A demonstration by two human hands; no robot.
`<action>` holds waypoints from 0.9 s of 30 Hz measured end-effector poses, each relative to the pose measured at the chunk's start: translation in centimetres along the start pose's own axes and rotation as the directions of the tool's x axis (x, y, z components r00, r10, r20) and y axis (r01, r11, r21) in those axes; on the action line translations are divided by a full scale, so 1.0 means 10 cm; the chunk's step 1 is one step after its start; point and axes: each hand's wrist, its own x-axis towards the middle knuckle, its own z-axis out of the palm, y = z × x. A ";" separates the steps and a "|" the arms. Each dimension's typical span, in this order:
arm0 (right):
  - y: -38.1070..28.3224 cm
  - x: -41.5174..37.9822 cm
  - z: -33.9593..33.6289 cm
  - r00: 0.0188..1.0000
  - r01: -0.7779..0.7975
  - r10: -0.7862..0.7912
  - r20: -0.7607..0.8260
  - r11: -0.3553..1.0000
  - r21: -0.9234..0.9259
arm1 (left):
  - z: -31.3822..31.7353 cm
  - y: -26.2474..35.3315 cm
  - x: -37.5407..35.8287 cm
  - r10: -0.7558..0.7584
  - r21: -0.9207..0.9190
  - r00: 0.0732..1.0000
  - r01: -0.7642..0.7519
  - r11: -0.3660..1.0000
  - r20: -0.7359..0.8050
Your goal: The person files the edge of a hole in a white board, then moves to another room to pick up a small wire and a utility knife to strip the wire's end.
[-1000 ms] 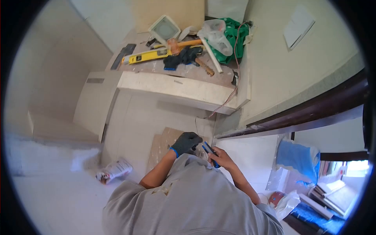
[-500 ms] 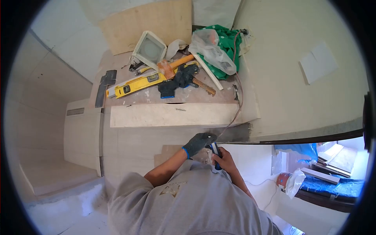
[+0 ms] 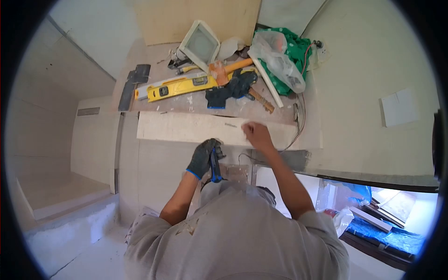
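My left hand [image 3: 203, 158], in a dark glove with a blue cuff, is wrapped round a blue-and-black hand tool [image 3: 215, 167] in front of my chest. My bare right hand [image 3: 256, 135] is over the pale board [image 3: 186, 127] at the table's front edge. Its fingers are curled together and slightly blurred, and whatever they hold is too small to make out. A thin wire [image 3: 303, 122] runs down from the wall fitting [image 3: 318, 44] past the table, its loose end hanging between my hands and touching neither.
On the table [image 3: 163, 105] lie a yellow level [image 3: 179, 87], an orange-headed mallet [image 3: 218, 73], dark gloves [image 3: 233, 88], a framed lamp [image 3: 199, 45], a white strip [image 3: 267, 84] and green cloth [image 3: 291, 42] with a plastic bag [image 3: 279, 60]. Blue sheeting [image 3: 392, 235] is at lower right.
The tool has passed from my right hand to my left hand. My left hand has let go of the wire and moved left; my right hand has moved up over the board. The view has shifted.
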 end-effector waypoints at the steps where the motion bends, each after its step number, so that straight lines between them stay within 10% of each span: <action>1: 0.04 0.24 0.08 0.985 0.117 -0.132 -0.113 0.985 -0.126 | 0.00 0.09 -0.03 0.012 0.029 1.000 -0.011 1.000 -0.012; 12: 0.08 1.02 0.33 0.988 -0.152 0.126 -0.088 0.894 -0.422 | 0.09 0.11 -0.28 -0.024 0.136 0.997 0.033 0.990 -0.067; 21: 0.01 0.17 -0.09 0.989 -0.056 0.112 -0.097 0.889 0.455 | 0.27 0.24 -0.13 -0.058 0.132 0.998 0.060 0.989 -0.017; 27: -0.17 -0.06 -0.21 0.991 -0.068 0.119 -0.065 0.849 0.525 | 0.57 0.42 0.02 -0.065 0.240 0.998 0.061 0.969 0.006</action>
